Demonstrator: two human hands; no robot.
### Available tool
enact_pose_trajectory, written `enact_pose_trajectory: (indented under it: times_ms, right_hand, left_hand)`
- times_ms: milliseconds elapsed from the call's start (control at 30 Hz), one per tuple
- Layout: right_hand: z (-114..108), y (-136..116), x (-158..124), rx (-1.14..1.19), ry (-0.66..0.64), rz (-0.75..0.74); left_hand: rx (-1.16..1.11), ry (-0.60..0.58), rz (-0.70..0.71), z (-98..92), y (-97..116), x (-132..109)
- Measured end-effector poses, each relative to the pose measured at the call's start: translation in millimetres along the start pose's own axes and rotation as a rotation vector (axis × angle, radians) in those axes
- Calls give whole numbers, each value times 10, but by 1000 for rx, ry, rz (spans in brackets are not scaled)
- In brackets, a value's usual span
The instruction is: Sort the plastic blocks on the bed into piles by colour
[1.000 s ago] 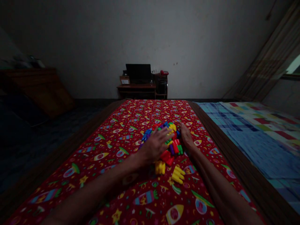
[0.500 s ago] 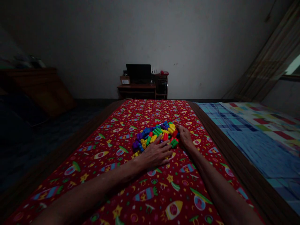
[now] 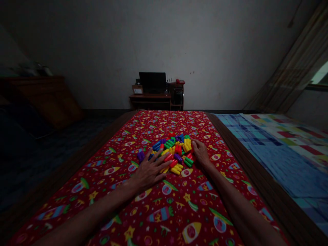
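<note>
A loose heap of plastic toy blocks (image 3: pixel 178 149) in red, yellow, green, blue and purple lies on a red cloth (image 3: pixel 164 123) printed with rockets and stars. My left hand (image 3: pixel 151 169) lies over the heap's near left side, its fingers spread and touching blocks; some pieces under it are hidden. On the heap's right edge, my right hand (image 3: pixel 201 152) rests side-on with its fingers extended, beside the yellow blocks (image 3: pixel 187 145) and a green block (image 3: pixel 188 162). Neither hand grips a block. A purple block (image 3: pixel 140 156) sits slightly apart at the left.
Brown fabric (image 3: pixel 230 150) borders the red cloth on both sides. Blue checked bedding (image 3: pixel 266 160) lies to the right. Against the far wall stands a small desk (image 3: pixel 150 97) with a black monitor (image 3: pixel 152 82). A wooden cabinet (image 3: pixel 41 99) is at the far left.
My left hand has moved left and a little nearer across the heap. The blocks have shifted and spread, uncovering red and yellow pieces at the front. The right hand has moved only slightly.
</note>
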State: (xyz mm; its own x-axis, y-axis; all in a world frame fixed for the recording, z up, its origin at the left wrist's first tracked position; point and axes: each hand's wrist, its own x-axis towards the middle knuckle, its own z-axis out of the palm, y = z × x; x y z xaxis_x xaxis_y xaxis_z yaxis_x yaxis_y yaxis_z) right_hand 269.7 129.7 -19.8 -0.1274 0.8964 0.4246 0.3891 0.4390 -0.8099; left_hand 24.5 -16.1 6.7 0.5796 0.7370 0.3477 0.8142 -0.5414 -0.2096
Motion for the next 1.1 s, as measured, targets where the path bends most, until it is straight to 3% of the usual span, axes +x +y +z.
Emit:
enact_pose_trajectory:
  times_ms: [167,300,400,467,567,633,800,933,1000,1100]
  right_hand:
    - [8,-27,-18,-59,-8,-19]
    - [-95,-36,34,-18,59,27]
    - [-165,-64,78,-40,66,46]
    - [-174,-92,97,-61,-7,5]
    - [-130,-144,134,-169,-156,-107]
    - [-88,-178,187,-279,-264,-147]
    - [-54,-226,427,-409,-430,-138]
    - [-141,-159,636,-205,-545,-49]
    - [-236,-67,731,-60,-469,-19]
    - [-415,152,846,21,-204,45]
  left_hand:
    - [-110,-24,10,183,-181,145]
    - [-277,26,-32,140,-348,144]
    - [-412,173,-229,75,-551,95]
    - [-491,287,-435,103,-709,72]
    - [-550,383,-736,286,-927,39]
    - [-550,374,-836,444,-1036,9]
    - [-560,335,-795,655,-1162,-61]
    - [-571,299,-749,652,-1176,-90]
    - [-565,295,-739,648,-1176,-100]
    - [-541,288,-729,656,-1182,-108]
